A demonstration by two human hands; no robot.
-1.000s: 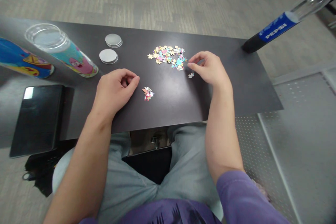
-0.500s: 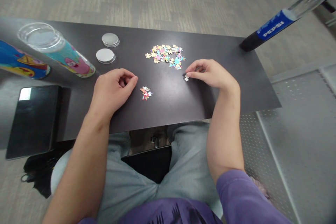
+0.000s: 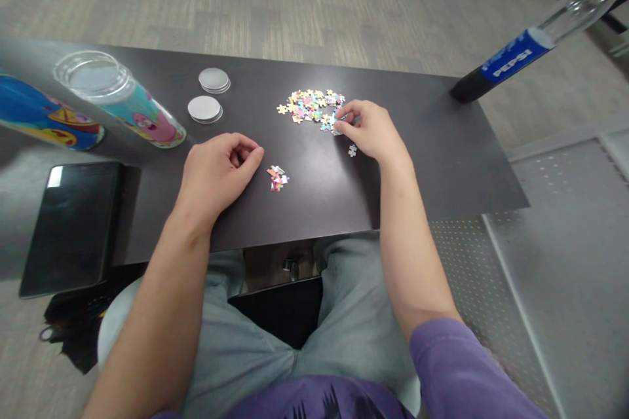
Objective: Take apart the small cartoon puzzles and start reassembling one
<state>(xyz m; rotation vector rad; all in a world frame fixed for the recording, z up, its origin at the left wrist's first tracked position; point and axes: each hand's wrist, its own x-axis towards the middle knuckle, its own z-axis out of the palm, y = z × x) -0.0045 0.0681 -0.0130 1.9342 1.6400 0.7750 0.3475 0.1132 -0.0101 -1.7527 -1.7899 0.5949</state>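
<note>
My right hand [image 3: 371, 131] is at the right edge of a loose pile of small colourful jigsaw puzzle pieces [image 3: 307, 106]. Its thumb and forefinger are apart over the edge pieces, and no piece shows held between them. A single grey-white puzzle piece [image 3: 352, 150] lies on the table just below this hand. My left hand [image 3: 223, 167] rests on the tabletop with its fingers loosely curled in, and nothing shows in it. Right of its fingertips is a small cluster of reddish and white puzzle pieces [image 3: 278, 179].
On the dark table [image 3: 314, 209], two stacks of pale discs [image 3: 205, 108] lie beyond my left hand. A clear-topped cartoon tube [image 3: 152, 124], a blue cartoon container [image 3: 54, 118] and a black tablet [image 3: 73, 229] are at the left. A Pepsi bottle [image 3: 514, 62] stands at the far right.
My right hand has let go of the single puzzle piece, leaving it on the table, and has moved left to the pile. My left hand stays in place; the view has shifted slightly.
</note>
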